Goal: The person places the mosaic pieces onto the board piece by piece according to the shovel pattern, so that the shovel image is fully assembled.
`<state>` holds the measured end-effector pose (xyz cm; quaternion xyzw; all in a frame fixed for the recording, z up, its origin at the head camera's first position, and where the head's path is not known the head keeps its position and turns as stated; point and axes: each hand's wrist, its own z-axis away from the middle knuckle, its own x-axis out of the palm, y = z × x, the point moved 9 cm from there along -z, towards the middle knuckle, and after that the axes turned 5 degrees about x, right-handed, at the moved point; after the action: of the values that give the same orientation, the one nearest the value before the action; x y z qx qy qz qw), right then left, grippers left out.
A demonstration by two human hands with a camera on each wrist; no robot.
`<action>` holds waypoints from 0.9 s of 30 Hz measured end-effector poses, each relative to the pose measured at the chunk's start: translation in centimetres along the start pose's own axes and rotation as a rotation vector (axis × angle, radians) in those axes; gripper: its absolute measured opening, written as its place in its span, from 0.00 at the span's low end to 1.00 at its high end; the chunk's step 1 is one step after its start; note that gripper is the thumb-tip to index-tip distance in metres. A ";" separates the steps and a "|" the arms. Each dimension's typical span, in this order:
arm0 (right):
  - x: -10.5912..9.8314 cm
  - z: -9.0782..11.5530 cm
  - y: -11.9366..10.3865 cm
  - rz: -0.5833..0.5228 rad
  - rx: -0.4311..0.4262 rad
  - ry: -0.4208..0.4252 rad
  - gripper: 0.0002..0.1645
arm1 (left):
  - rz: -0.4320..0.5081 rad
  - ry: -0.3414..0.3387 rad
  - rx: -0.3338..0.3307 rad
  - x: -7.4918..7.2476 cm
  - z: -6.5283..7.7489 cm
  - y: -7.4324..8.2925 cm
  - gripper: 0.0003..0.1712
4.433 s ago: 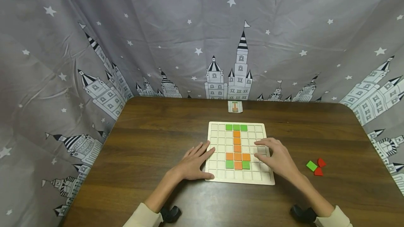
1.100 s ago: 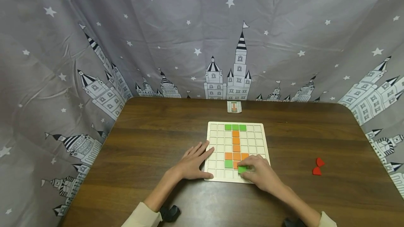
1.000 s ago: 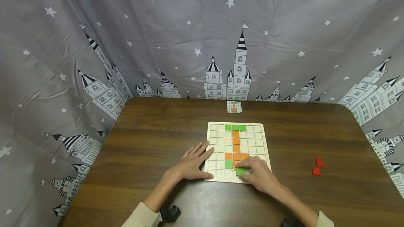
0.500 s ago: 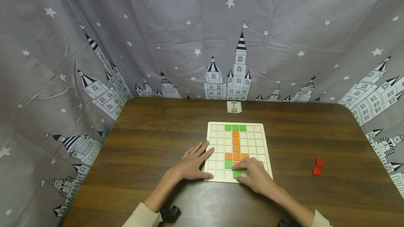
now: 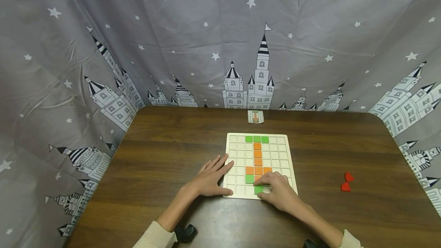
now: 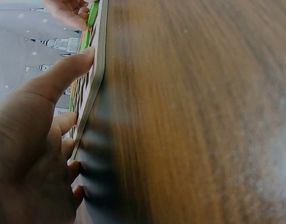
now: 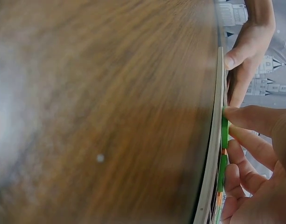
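A pale grid board (image 5: 280, 154) lies on the table, with green tiles (image 5: 257, 139) along its top and a column of orange tiles (image 5: 258, 154) below them. My left hand (image 5: 211, 181) rests on the board's left edge, fingers spread. The thumb and index finger of my right hand (image 5: 280, 192) pinch a square green tile (image 5: 258, 190) at the bottom row, under the orange column. In the right wrist view this held tile (image 7: 225, 128) stands on the board's face, between the fingertips; whether it is seated in its cell cannot be told. My right fingers partly cover the lower tiles.
Two red rounded pieces (image 5: 346, 182) lie on the brown table (image 5: 165, 144) right of the board. A small pattern card (image 5: 255, 116) sits behind the board, near the table's far edge. A grey curtain (image 5: 193, 30) with castles hangs behind.
The right hand has taken the loose green tile from beside the red pieces and carried it left to the board's bottom row. In the last half second little moves. The left hand stays put.
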<state>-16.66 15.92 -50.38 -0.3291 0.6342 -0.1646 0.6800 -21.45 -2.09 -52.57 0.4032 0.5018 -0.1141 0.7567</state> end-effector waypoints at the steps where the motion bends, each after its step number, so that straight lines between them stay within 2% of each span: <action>1: 0.0 0.0 0.0 0.001 0.001 0.000 0.15 | -0.001 0.001 0.001 0.0 0.0 0.0 0.54; 27: -0.2 0.1 0.0 0.001 0.002 0.011 0.15 | -0.015 -0.015 -0.011 0.0 0.1 -0.1 0.55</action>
<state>-16.60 16.10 -50.24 -0.3274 0.6378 -0.1666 0.6769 -21.38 -2.24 -52.60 0.3947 0.4997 -0.1199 0.7616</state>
